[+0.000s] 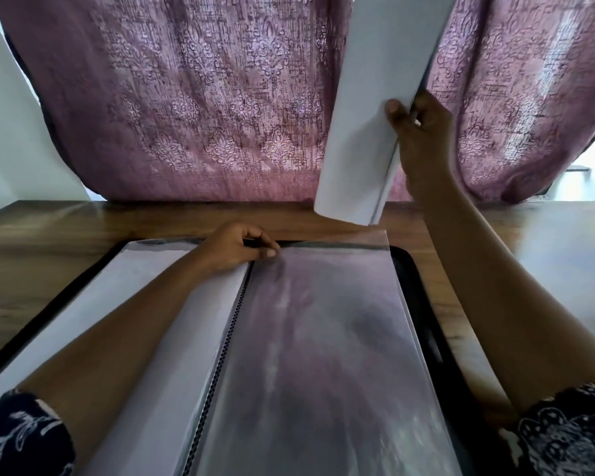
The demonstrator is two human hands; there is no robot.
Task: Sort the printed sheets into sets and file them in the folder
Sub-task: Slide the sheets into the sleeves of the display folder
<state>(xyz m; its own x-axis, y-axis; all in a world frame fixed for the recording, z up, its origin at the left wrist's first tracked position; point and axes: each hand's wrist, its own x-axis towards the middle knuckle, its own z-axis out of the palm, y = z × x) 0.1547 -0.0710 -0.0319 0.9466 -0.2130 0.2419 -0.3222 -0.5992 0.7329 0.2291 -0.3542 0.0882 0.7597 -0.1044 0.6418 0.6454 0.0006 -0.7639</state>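
head view — wooden table (66, 235) before mauve curtain (203, 97).

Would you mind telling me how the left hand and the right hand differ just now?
The left hand rests low on the folder; the right hand is raised above the table. The left hand pinches the top edge of the clear sleeve; the right hand grips white sheets, held nearly upright. Both grip something.

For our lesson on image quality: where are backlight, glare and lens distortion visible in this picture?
Head view: daylight through the pink curtain backlights the sheets gripped by the right hand; the plastic sleeve, pinched at its top by the left hand, mirrors the curtain as pinkish glare; the wide lens bows the far edge of the table.
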